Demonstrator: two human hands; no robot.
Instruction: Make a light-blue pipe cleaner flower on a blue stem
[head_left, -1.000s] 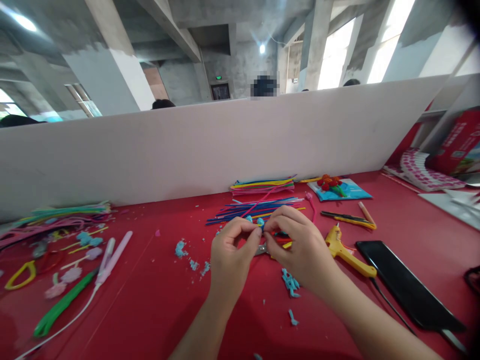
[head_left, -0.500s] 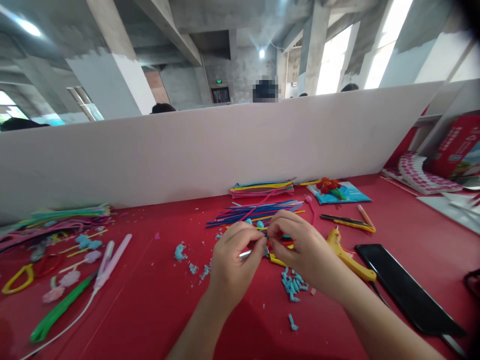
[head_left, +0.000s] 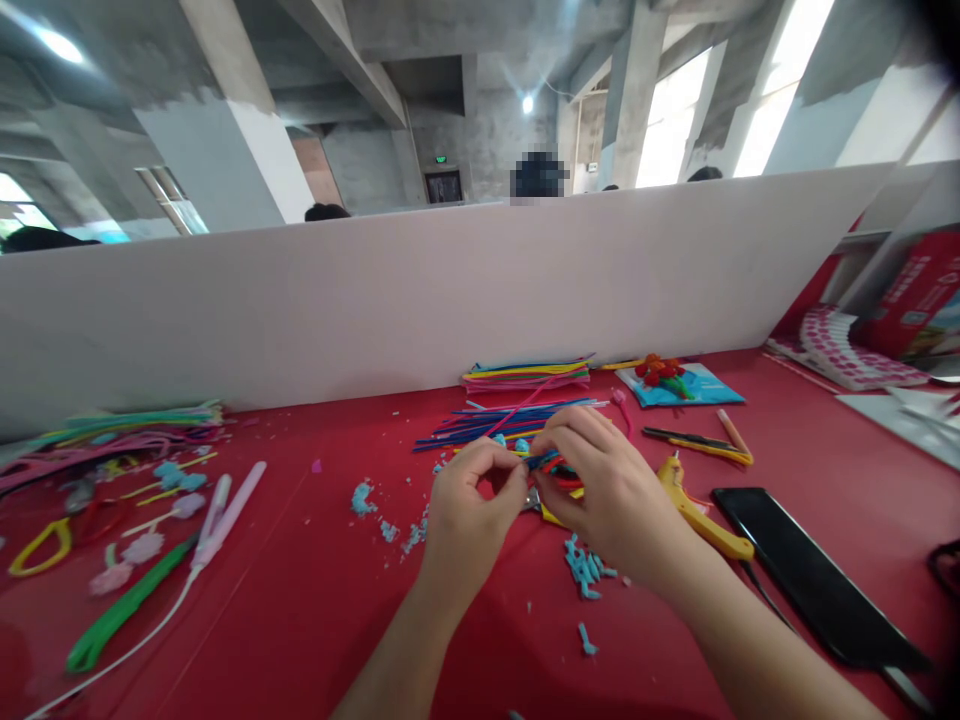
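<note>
Fingertips of my left hand (head_left: 476, 515) and my right hand (head_left: 600, 480) meet close together above the table, both pinched. Between them shows a short bit of blue pipe cleaner (head_left: 534, 462), mostly hidden by the fingers. Under and behind the hands lie scissors with yellow handles (head_left: 553, 515), partly covered. Just beyond are two light-blue fluffy flowers (head_left: 522, 446) and a spread of blue and pink pipe cleaners (head_left: 469, 430). Nearer me, below my right hand, lies a small heap of light-blue cut pieces (head_left: 586, 568), with one single piece (head_left: 586, 640) apart from it.
To the right lie a yellow glue gun (head_left: 697, 515), a black phone-like slab (head_left: 814, 575) and tweezers (head_left: 690, 440). On the left are a pink two-pronged heating tool (head_left: 229, 520), a green bundle (head_left: 127, 610) and yellow-handled scissors (head_left: 45, 548). A white partition (head_left: 375, 310) stands behind.
Both hands stay together; my right fingers have lifted and spread slightly, and the blue pipe cleaner between the fingertips shows more. The view has shifted a little.
</note>
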